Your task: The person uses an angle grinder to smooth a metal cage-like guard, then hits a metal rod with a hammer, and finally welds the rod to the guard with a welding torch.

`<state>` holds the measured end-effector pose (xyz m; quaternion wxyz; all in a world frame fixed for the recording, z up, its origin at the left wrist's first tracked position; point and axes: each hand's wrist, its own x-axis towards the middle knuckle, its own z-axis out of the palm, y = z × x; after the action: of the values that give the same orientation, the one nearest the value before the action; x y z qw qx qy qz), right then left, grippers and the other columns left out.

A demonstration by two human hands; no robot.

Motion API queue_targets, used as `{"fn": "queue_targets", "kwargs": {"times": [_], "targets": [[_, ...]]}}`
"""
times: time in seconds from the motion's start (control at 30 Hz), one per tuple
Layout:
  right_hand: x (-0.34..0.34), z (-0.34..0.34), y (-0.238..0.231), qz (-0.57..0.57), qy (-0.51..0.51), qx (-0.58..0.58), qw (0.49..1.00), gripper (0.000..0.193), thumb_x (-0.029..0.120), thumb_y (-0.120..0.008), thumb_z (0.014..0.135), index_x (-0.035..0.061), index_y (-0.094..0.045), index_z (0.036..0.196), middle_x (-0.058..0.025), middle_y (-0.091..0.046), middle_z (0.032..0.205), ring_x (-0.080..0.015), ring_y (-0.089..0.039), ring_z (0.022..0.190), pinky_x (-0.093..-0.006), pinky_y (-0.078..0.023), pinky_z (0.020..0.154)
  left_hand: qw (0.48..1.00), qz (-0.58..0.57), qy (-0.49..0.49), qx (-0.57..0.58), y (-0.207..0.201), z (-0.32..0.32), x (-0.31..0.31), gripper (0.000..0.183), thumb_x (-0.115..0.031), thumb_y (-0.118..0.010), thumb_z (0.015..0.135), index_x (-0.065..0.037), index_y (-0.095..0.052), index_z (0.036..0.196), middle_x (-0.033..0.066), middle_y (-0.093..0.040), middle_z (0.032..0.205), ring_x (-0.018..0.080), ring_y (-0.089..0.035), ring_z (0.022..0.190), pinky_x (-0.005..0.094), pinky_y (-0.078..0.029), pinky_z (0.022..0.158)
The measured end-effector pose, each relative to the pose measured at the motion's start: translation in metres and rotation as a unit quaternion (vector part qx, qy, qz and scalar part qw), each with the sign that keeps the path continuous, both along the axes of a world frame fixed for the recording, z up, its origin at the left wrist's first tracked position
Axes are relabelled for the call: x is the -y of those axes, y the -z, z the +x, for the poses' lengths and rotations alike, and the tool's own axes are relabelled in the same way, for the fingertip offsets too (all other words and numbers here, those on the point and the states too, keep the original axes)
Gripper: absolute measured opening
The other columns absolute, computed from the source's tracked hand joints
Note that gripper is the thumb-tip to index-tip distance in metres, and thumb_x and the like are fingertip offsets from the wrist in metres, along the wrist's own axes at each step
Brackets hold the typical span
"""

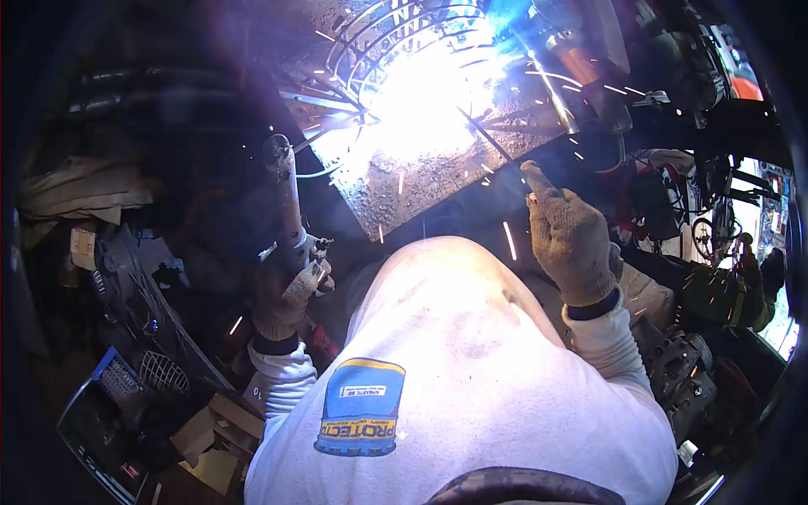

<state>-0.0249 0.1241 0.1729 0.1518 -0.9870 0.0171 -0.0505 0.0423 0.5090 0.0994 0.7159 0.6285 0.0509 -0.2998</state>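
Observation:
My right hand point(572, 244), in a knitted work glove, closes on a thin dark rod point(492, 141) that slants up into a bright welding arc. The glare hides the rod's tip. To the left, my gloved left hand point(295, 295) grips a long tube-like tool point(291, 202) held upright with a rounded top end. Thin lines run from near its top toward the glare; I cannot tell what they are. Under the arc lies a pitted metal plate point(370, 202). Curved metal bars point(341, 63) form a round grille at the plate's far side, partly washed out by light.
Sparks fly around the plate and my right hand. A dark cylindrical part with a copper-coloured band point(581, 66) stands at the far right. Left are an open cardboard box point(215, 429) and a wire basket point(164, 372). A bicycle point(707, 237) and metal parts point(682, 370) are on the right.

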Motion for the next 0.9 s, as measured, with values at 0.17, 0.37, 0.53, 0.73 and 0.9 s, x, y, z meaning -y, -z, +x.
{"fn": "queue_targets", "kwargs": {"times": [0.17, 0.37, 0.53, 0.73, 0.9], "targets": [[0.003, -0.001, 0.003, 0.003, 0.018, -0.028, 0.999, 0.031, 0.009, -0.065, 0.096, 0.0072, -0.070, 0.127, -0.0182, -0.071, 0.082, -0.0339, -0.067, 0.063, -0.0389, -0.056, 0.060, 0.980, 0.168, 0.089, 0.057, 0.002, 0.002, -0.006, 0.020, -0.009, -0.068, 0.089, 0.000, -0.066, 0.106, 0.0082, -0.071, 0.080, 0.0148, -0.070, 0.068, 0.0294, -0.056, 0.063], [0.002, 0.001, 0.003, 0.032, -0.050, 0.047, 0.997, 0.028, 0.003, -0.064, 0.094, 0.0043, -0.072, 0.121, -0.0169, -0.073, 0.092, -0.0332, -0.072, 0.078, -0.0383, -0.058, 0.066, 0.998, -0.026, -0.027, -0.050, 0.001, -0.002, 0.004, 0.018, 0.002, -0.067, 0.089, 0.005, -0.062, 0.105, 0.0148, -0.068, 0.091, 0.0160, -0.067, 0.067, 0.0281, -0.054, 0.056], [-0.002, 0.000, -0.004, -0.042, 0.017, -0.075, 0.996, 0.041, 0.005, -0.063, 0.095, 0.0106, -0.065, 0.135, -0.0134, -0.072, 0.094, -0.0293, -0.071, 0.079, -0.0389, -0.058, 0.065, 0.942, 0.206, 0.084, 0.251, 0.031, -0.010, -0.025, 0.027, -0.012, -0.071, 0.093, -0.004, -0.066, 0.119, 0.0125, -0.068, 0.114, 0.0192, -0.067, 0.083, 0.0336, -0.055, 0.064], [0.007, -0.005, 0.012, 0.006, 0.016, -0.045, 0.999, 0.039, 0.006, -0.064, 0.096, 0.0099, -0.066, 0.134, -0.0163, -0.071, 0.124, -0.0309, -0.074, 0.093, -0.0381, -0.061, 0.075, 0.876, 0.292, -0.021, 0.384, 0.026, -0.015, -0.017, 0.028, -0.019, -0.076, 0.092, -0.011, -0.073, 0.118, 0.0099, -0.070, 0.121, 0.0289, -0.070, 0.096, 0.0427, -0.057, 0.075], [0.003, -0.002, 0.013, 0.011, 0.022, -0.002, 1.000, 0.051, 0.012, -0.062, 0.094, 0.0206, -0.057, 0.144, -0.0121, -0.071, 0.088, -0.0307, -0.071, 0.070, -0.0427, -0.056, 0.060, 0.776, 0.403, 0.161, 0.458, 0.015, -0.006, -0.025, 0.030, -0.007, -0.070, 0.085, -0.006, -0.070, 0.115, 0.0141, -0.067, 0.119, 0.0299, -0.066, 0.104, 0.0426, -0.053, 0.087]]}}
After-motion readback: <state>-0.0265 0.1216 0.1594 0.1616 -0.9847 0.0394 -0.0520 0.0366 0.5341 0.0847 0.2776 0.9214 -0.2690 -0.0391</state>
